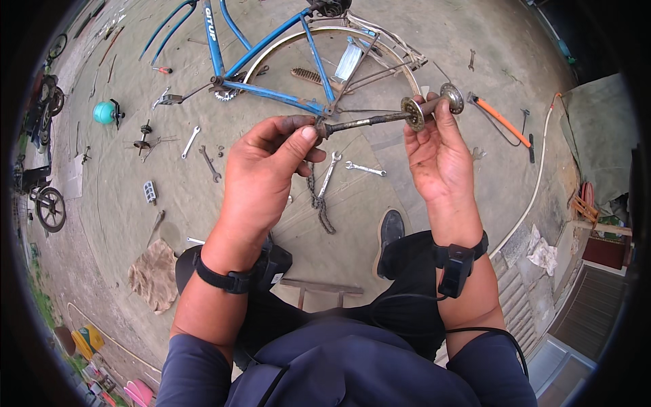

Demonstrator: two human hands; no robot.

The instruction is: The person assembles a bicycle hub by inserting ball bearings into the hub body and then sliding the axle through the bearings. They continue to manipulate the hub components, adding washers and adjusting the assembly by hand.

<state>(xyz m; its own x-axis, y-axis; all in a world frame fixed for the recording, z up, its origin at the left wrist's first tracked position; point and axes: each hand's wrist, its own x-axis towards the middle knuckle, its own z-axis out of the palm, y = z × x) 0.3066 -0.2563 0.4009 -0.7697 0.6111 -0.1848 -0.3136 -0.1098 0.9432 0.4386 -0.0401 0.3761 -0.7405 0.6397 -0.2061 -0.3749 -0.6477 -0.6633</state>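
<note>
My left hand (pixel 268 156) pinches one end of a dark, greasy axle (pixel 369 122) between thumb and fingers. The axle lies nearly level, and its other end meets a worn bicycle hub (pixel 413 115). My right hand (pixel 444 163) grips the hub's narrow middle, between its two round, holed flanges. How deep the axle sits inside the hub is hidden. Just beyond my hands, a blue bicycle frame (pixel 271 98) lies on the ground with a wheel rim (pixel 325 28). Below the axle, a chain (pixel 323 216) lies beside a wrench (pixel 330 174).
More wrenches (pixel 192 142) lie on the ground sheet, with a pedal (pixel 150 192) at left. An orange hacksaw (pixel 500 121) and a pale hose (pixel 540 182) are at right. A brown cloth (pixel 154 275) lies near my left forearm. Parked motorcycles (pixel 49 208) line the far left.
</note>
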